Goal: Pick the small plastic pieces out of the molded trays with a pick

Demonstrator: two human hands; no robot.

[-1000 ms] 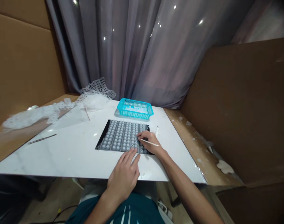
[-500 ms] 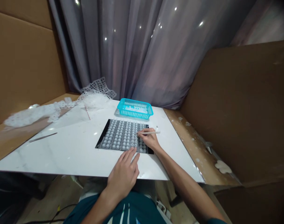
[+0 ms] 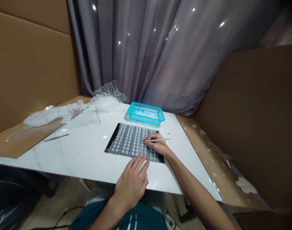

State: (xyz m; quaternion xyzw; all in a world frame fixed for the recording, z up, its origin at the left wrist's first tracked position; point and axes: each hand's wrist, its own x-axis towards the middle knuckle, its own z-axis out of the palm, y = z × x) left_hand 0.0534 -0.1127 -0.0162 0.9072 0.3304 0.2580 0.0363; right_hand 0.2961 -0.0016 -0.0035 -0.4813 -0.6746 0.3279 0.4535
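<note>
A dark sheet (image 3: 123, 152) printed or set with rows of pale round pieces lies on the white table. My right hand (image 3: 157, 144) is over its right part, pinching a thin white pen-like stick (image 3: 160, 139) whose tip points left at the rows. Whether the tip touches a piece I cannot tell. My left hand (image 3: 133, 175) lies flat at the sheet's near edge, fingers stretched forward with fingertips on the border, holding nothing.
Behind the sheet stands a turquoise basket (image 3: 146, 120) with small white bits inside. Tweezers (image 3: 56, 137) and a thin red stick (image 3: 98, 115) lie to the left, near white perforated sheeting (image 3: 109, 91). Cardboard walls (image 3: 256, 127) flank the table (image 3: 88, 166).
The view has swung slightly left, so everything sits further right. My right hand and the stick have moved a little over the sheet; my left hand stays at its near edge.
</note>
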